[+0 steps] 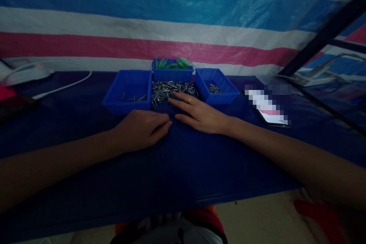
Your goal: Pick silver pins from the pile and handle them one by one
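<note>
A loose heap of slim silvery metal pieces (162, 89), like screws or nails, lies on the blue table (183, 160) between blue bins. My right hand (204, 116), with a ring on one finger, has its fingers spread and the tips at the heap's near edge. In front of the left blue bin (114, 101), my left hand (140, 127) has thumb and fingers pressed together; whatever they hold, if anything, is hidden. A few of the same metal pieces lie in that bin. More of them are gathered in the right blue bin (224, 97).
Behind the heap stands a third blue bin (173, 75) with green items in clear wrapping. A phone (268, 108) lies on the right, its screen lit and blurred. A white cable (64, 85) curves across the left. A striped sheet (171, 4) hangs behind the table.
</note>
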Demonstrator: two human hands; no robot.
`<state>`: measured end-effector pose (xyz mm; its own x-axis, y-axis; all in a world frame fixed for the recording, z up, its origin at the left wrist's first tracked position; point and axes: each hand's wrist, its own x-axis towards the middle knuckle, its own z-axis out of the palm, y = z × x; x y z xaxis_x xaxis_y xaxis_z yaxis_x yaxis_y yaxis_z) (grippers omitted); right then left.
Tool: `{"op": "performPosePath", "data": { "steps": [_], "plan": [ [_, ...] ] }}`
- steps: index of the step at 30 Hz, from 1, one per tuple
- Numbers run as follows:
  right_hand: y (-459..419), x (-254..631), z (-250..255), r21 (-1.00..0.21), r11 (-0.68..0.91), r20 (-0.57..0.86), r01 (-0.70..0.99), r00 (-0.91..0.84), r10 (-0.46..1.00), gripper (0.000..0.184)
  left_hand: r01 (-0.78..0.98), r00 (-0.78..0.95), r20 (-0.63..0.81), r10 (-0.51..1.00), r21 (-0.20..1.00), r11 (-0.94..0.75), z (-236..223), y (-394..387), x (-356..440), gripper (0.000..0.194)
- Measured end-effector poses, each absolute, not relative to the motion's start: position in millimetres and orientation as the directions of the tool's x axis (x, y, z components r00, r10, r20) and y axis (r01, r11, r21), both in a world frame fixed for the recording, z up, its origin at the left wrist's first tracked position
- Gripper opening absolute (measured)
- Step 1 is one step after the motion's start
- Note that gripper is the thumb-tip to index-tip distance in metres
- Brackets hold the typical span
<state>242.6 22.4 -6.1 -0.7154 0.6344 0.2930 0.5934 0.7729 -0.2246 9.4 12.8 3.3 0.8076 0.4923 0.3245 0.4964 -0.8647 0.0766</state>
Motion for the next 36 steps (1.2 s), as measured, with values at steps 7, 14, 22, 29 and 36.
{"op": "performPosePath", "data": {
  "steps": [7,14,22,29,36],
  "plan": [
    [22.3,241.1,-5.7,-0.194,0.775,0.180,0.601,-0.755,0.631,0.055,0.495,0.809,0.321,0.492,0.078,-0.865,2.7,13.6,8.9,0.040],
    [18.7,242.3,-4.3,-0.198,0.779,0.305,0.595,-0.718,0.626,0.043,0.500,0.810,0.311,0.496,0.074,-0.863,2.0,13.5,7.8,0.039],
    [19.5,244.4,-5.0,-0.149,0.769,0.227,0.622,-0.735,0.638,0.053,0.505,0.807,0.306,0.505,0.083,-0.859,3.1,12.5,8.9,0.039],
    [18.1,243.9,-3.7,-0.132,0.772,0.270,0.622,-0.727,0.631,0.051,0.499,0.812,0.308,0.496,0.076,-0.863,3.4,12.7,8.1,0.038],
    [21.1,243.9,-5.3,-0.123,0.781,0.207,0.612,-0.754,0.623,0.056,0.485,0.815,0.327,0.478,0.066,-0.872,2.6,14.1,8.5,0.039]
  ]
}}
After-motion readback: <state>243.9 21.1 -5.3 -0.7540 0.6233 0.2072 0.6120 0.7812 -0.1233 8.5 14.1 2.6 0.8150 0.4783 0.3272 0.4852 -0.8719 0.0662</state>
